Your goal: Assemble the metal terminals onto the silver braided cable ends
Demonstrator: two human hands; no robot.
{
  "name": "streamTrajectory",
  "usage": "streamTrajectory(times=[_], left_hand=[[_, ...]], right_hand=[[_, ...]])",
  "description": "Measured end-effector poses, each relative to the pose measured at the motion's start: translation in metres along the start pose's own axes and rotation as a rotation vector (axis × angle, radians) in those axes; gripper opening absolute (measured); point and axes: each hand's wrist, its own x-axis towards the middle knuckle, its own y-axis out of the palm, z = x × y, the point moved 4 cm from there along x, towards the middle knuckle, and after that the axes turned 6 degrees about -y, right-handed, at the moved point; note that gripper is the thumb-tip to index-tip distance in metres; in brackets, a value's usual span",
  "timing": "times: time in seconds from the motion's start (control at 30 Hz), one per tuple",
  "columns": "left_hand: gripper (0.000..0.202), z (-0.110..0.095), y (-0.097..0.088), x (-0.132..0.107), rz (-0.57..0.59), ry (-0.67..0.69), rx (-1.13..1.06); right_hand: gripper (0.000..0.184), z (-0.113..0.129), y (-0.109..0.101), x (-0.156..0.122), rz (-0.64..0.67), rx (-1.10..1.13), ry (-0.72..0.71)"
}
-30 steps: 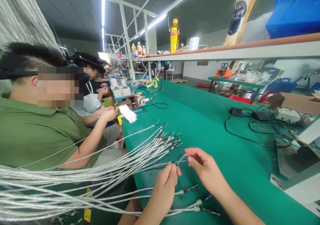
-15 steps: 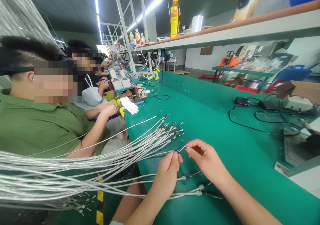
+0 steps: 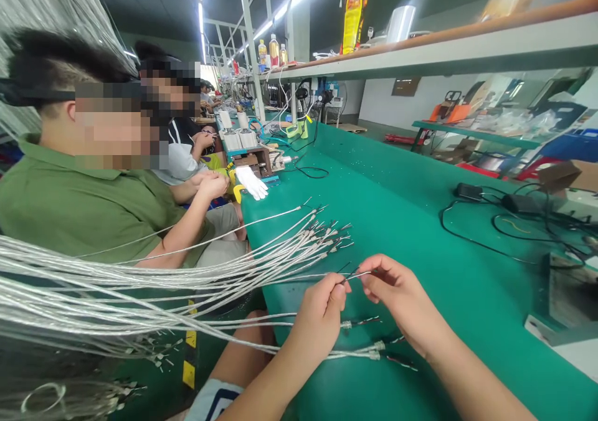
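My left hand [image 3: 322,316] is closed around a silver braided cable [image 3: 299,276] near its end. My right hand [image 3: 400,296] pinches the thin dark wires [image 3: 352,275] coming out of that end, and my fingertips hide part of them. A large bundle of braided cables [image 3: 140,284] fans across the green bench mat [image 3: 420,278] from the left, with its metal-tipped ends [image 3: 329,237] lying just above my hands. Several more cable ends with thin red and black wires [image 3: 362,323] lie below my hands.
A co-worker in a green shirt [image 3: 79,209] sits at the left, working with both hands [image 3: 212,185], and another person [image 3: 180,159] sits beyond. A white glove [image 3: 251,182] and a wooden fixture [image 3: 256,159] are further along the bench. Black cords and adapters [image 3: 495,209] lie at the right.
The whole view has shifted upward and slightly left, so my hands sit higher in the frame. My hands still hold the same cable and wires.
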Motion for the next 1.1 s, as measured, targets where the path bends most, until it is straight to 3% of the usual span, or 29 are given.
streamTrajectory(times=[0.13, 0.33, 0.77, 0.87, 1.0, 1.1], left_hand=[[0.027, 0.000, 0.000, 0.001, -0.016, 0.013, 0.012], [0.029, -0.001, 0.000, 0.000, -0.008, 0.013, 0.026], [0.030, -0.002, 0.000, -0.003, 0.016, 0.028, 0.092], [0.030, -0.002, 0.000, -0.003, 0.011, 0.021, 0.093], [0.030, -0.001, 0.001, -0.002, 0.012, 0.014, 0.083], [0.030, -0.001, 0.001, -0.002, 0.006, 0.022, 0.087]], right_hand=[[0.020, 0.000, 0.004, -0.001, -0.007, 0.093, 0.033], [0.021, -0.005, 0.004, 0.001, 0.008, 0.017, 0.014], [0.008, -0.004, 0.002, 0.000, -0.026, -0.030, 0.010], [0.006, 0.003, -0.002, 0.001, -0.019, -0.139, -0.083], [0.009, 0.023, -0.003, -0.002, 0.050, -0.515, -0.348], [0.014, 0.033, -0.002, -0.005, 0.060, -0.637, -0.401]])
